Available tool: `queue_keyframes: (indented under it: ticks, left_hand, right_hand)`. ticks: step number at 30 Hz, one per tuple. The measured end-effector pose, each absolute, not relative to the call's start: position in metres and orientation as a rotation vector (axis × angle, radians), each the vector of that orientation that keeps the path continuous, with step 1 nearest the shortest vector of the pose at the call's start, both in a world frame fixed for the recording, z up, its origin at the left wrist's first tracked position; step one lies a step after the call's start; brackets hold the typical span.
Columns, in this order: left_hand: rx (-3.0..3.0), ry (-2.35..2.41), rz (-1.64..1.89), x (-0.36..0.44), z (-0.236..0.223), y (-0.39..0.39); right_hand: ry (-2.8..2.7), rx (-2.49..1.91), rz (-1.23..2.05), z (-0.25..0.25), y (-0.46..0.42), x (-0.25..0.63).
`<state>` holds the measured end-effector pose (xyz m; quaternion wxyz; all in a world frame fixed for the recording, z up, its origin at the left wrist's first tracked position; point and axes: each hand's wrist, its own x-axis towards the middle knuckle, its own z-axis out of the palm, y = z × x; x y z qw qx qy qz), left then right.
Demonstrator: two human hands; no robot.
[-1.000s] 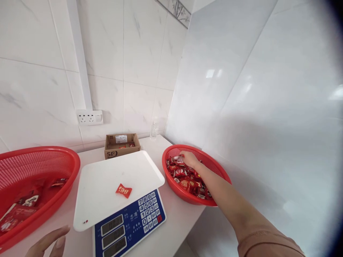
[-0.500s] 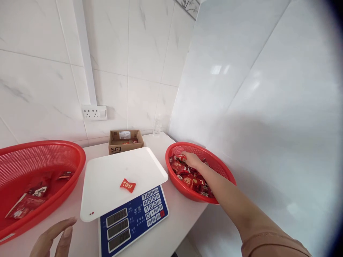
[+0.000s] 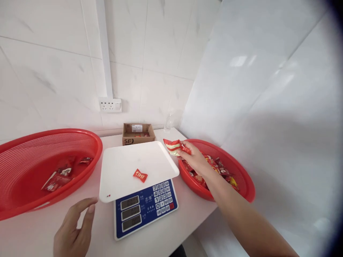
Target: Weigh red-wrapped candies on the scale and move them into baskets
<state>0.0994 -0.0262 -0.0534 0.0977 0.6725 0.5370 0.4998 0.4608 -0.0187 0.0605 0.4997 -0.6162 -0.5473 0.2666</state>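
Note:
Pinched in my right hand (image 3: 197, 160) is a shiny red and cream wrapped candy packet (image 3: 172, 146), with more red wrapper showing at my fingers. That hand is raised over the left rim of the right red basket (image 3: 248, 184), which holds many red packets. A digital scale (image 3: 146, 210) stands in the middle, and one small red wrapped candy (image 3: 140, 175) lies on its white pan (image 3: 118, 164). My left hand (image 3: 73, 228) hovers by the pan's near left corner, thumb and forefinger apart, holding nothing.
A larger red basket (image 3: 97, 151) on the left holds a few red packets (image 3: 57, 180). Behind the scale stands a small cardboard box (image 3: 142, 140) with some red pieces inside. A clear plastic bottle (image 3: 168, 123) is near the wall. A socket (image 3: 110, 105) is on the tiled wall.
My right hand has come up out of the right basket with the packet, towards the scale. The view has shifted, and more of my left hand shows.

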Motion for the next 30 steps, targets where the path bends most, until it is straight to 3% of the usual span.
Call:
queue_keyframes:
  ticks: [9,17,24,30]
  left_hand:
    - [1.995,1.596,1.457,0.105,-0.042,-0.029]
    - [2.018,1.531,1.471,0.107,-0.039,-0.033]
    - [1.997,1.520,1.463,0.108,-0.041,-0.033]
    - [1.943,1.542,1.452,0.107,-0.042,-0.032]
  right_hand:
    - [-1.673,-1.498,0.481,0.022,-0.009,0.390]
    - [-1.651,-1.665,0.352,0.013,-0.016,0.396]
    - [-1.724,-1.594,0.433,0.007,-0.013,0.392]
    - [-1.733,-1.601,0.211,0.016,-0.025,0.405]
